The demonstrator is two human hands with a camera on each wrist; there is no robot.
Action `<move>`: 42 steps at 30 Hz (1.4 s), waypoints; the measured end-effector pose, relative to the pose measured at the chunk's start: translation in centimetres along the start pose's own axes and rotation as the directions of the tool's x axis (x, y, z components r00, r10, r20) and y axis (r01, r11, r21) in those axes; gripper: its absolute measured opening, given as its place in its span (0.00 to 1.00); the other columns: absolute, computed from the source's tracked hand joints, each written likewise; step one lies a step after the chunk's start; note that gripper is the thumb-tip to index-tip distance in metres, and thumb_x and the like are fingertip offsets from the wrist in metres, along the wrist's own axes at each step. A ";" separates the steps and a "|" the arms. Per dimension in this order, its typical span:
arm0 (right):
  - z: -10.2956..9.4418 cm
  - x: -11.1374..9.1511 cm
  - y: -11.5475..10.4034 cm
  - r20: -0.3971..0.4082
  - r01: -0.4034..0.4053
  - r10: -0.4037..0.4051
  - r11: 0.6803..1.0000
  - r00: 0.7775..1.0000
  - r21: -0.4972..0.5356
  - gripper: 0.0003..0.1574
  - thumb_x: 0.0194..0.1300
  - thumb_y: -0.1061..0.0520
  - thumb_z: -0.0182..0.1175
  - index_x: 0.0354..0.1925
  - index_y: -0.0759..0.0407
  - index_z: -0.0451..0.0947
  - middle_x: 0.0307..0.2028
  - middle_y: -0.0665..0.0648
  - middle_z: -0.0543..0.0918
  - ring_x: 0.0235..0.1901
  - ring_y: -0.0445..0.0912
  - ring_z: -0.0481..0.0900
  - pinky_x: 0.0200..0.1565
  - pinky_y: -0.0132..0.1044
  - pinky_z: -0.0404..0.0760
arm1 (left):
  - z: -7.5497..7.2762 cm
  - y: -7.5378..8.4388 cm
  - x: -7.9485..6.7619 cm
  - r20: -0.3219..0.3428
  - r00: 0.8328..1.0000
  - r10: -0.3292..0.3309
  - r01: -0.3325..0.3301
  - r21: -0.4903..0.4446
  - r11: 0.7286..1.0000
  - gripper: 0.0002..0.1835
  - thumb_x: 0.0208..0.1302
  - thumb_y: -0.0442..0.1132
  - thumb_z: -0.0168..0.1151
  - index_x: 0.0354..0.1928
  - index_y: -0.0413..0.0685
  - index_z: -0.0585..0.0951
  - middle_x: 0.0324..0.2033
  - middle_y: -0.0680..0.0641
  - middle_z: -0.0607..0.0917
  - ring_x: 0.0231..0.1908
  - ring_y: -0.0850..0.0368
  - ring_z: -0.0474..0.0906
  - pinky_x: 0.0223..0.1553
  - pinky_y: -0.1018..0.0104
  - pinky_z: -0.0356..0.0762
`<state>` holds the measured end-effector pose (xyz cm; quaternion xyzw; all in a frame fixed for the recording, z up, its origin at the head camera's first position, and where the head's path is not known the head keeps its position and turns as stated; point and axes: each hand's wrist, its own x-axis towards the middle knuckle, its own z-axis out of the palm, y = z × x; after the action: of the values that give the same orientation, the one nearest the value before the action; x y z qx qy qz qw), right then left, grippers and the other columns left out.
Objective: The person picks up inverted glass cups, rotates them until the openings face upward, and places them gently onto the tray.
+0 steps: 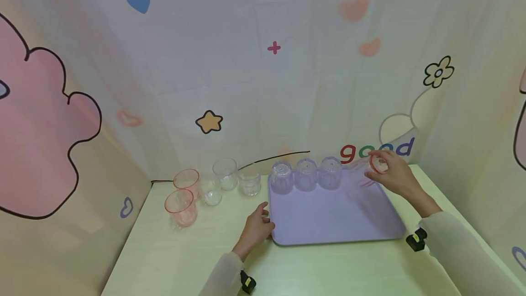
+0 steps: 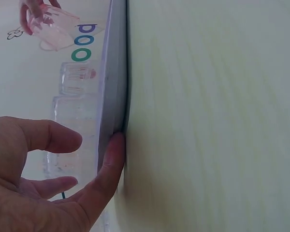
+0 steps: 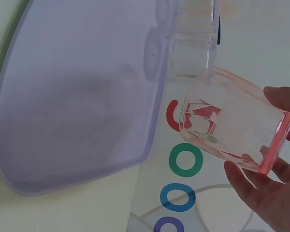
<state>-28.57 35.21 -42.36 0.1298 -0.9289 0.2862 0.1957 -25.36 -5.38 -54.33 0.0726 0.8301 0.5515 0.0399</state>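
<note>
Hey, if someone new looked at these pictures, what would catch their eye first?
Probably the lilac tray on the table's right side, with three clear tumblers upside down along its back edge. The right hand holds a tilted pink tumbler near the tray's back right corner; the left hand touches the tray's left edge.

In the head view: one tray [image 1: 337, 223] at lower right, six clear glasses [image 1: 306, 178] near centre, two pink glasses [image 1: 184, 213] at left, one pink glass [image 3: 244, 121] at right, two hands [image 1: 255, 227].
</note>
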 end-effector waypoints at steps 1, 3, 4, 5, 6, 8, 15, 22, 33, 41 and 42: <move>0.2 0.1 0.3 0.001 0.005 -0.005 1.000 1.000 -0.001 0.36 0.57 0.58 0.76 0.60 0.67 0.76 0.48 0.70 0.78 0.50 0.71 0.77 0.46 0.70 0.78 | 0.0 0.0 0.0 0.002 1.000 -0.001 0.001 -0.004 1.000 0.39 0.53 0.24 0.61 0.71 0.31 0.67 0.51 0.37 0.79 0.47 0.46 0.80 0.29 0.61 0.86; 0.6 0.4 1.0 0.002 0.015 -0.015 1.000 1.000 -0.010 0.35 0.56 0.59 0.77 0.60 0.68 0.76 0.47 0.70 0.78 0.49 0.70 0.77 0.45 0.69 0.78 | 0.0 0.0 0.1 0.008 1.000 0.002 -0.002 -0.014 1.000 0.39 0.52 0.23 0.60 0.71 0.31 0.67 0.51 0.37 0.79 0.45 0.47 0.80 0.26 0.61 0.85; 0.8 0.6 1.4 0.006 0.017 -0.017 1.000 1.000 -0.014 0.35 0.55 0.59 0.77 0.59 0.68 0.77 0.46 0.69 0.77 0.48 0.69 0.77 0.45 0.69 0.78 | 0.0 -0.1 0.1 0.011 1.000 0.007 -0.006 -0.012 1.000 0.39 0.52 0.23 0.60 0.71 0.31 0.67 0.50 0.37 0.79 0.44 0.48 0.80 0.25 0.61 0.85; 0.9 0.7 1.6 0.012 0.011 -0.011 1.000 1.000 -0.020 0.35 0.55 0.59 0.77 0.59 0.68 0.77 0.46 0.69 0.77 0.48 0.69 0.77 0.45 0.69 0.77 | 0.1 -0.1 0.2 0.015 1.000 0.012 -0.012 -0.003 1.000 0.39 0.52 0.23 0.61 0.70 0.31 0.68 0.50 0.37 0.79 0.43 0.48 0.80 0.26 0.62 0.85; 1.1 0.9 1.9 0.021 0.004 -0.004 1.000 1.000 -0.026 0.35 0.55 0.59 0.76 0.59 0.68 0.76 0.46 0.70 0.77 0.48 0.69 0.77 0.46 0.69 0.77 | 0.1 -0.2 0.3 0.018 1.000 0.016 -0.016 0.002 1.000 0.39 0.51 0.22 0.61 0.70 0.30 0.68 0.50 0.36 0.79 0.43 0.48 0.80 0.25 0.61 0.85; 1.3 1.2 2.2 0.038 -0.014 0.015 0.999 0.999 -0.038 0.35 0.56 0.59 0.76 0.59 0.68 0.76 0.47 0.72 0.77 0.47 0.69 0.77 0.46 0.69 0.76 | 0.2 -0.3 0.5 0.026 1.000 0.018 -0.018 0.013 1.000 0.39 0.50 0.21 0.61 0.70 0.29 0.68 0.50 0.36 0.79 0.43 0.48 0.81 0.26 0.61 0.85; 2.1 2.1 2.5 0.112 -0.068 0.075 0.995 0.991 -0.068 0.35 0.57 0.56 0.75 0.60 0.68 0.76 0.53 0.78 0.75 0.50 0.73 0.76 0.48 0.71 0.75 | 0.2 -0.2 0.7 0.037 0.999 0.010 -0.012 0.039 0.999 0.38 0.49 0.20 0.62 0.67 0.22 0.68 0.50 0.35 0.79 0.46 0.43 0.82 0.30 0.62 0.86; 2.6 3.6 2.7 0.158 -0.043 0.063 0.991 0.985 -0.127 0.36 0.57 0.55 0.74 0.60 0.69 0.75 0.55 0.77 0.75 0.53 0.75 0.74 0.52 0.73 0.73 | 0.1 -0.1 0.5 0.037 0.999 0.020 -0.022 0.051 0.998 0.34 0.47 0.19 0.61 0.62 0.21 0.72 0.46 0.37 0.79 0.43 0.47 0.81 0.25 0.64 0.85; 3.7 4.9 3.2 0.206 -0.043 0.064 0.993 0.977 -0.106 0.38 0.57 0.57 0.74 0.61 0.72 0.74 0.59 0.79 0.74 0.56 0.76 0.72 0.55 0.72 0.72 | 0.1 -0.2 0.6 0.053 0.998 0.018 -0.021 0.058 0.998 0.32 0.46 0.20 0.60 0.60 0.23 0.75 0.42 0.39 0.77 0.36 0.54 0.75 0.23 0.66 0.84; 4.5 5.6 3.8 0.214 -0.056 0.084 0.990 0.973 -0.130 0.38 0.55 0.56 0.74 0.60 0.72 0.75 0.58 0.79 0.74 0.57 0.75 0.72 0.56 0.71 0.72 | 0.1 -0.2 0.6 0.059 0.998 0.016 -0.019 0.063 0.998 0.31 0.45 0.19 0.60 0.59 0.24 0.76 0.41 0.40 0.77 0.34 0.54 0.75 0.23 0.66 0.83; 4.6 5.7 3.9 0.216 -0.058 0.086 0.989 0.973 -0.133 0.38 0.55 0.55 0.74 0.60 0.72 0.75 0.58 0.79 0.74 0.57 0.75 0.72 0.56 0.71 0.72 | 0.1 -0.2 0.6 0.061 0.998 0.013 -0.017 0.067 0.998 0.31 0.46 0.19 0.60 0.59 0.24 0.76 0.40 0.40 0.77 0.34 0.54 0.75 0.23 0.66 0.83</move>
<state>-36.34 34.90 -45.24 0.1144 -0.9652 0.2179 0.0886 -25.95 -5.26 -54.52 0.0968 0.8460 0.5210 0.0582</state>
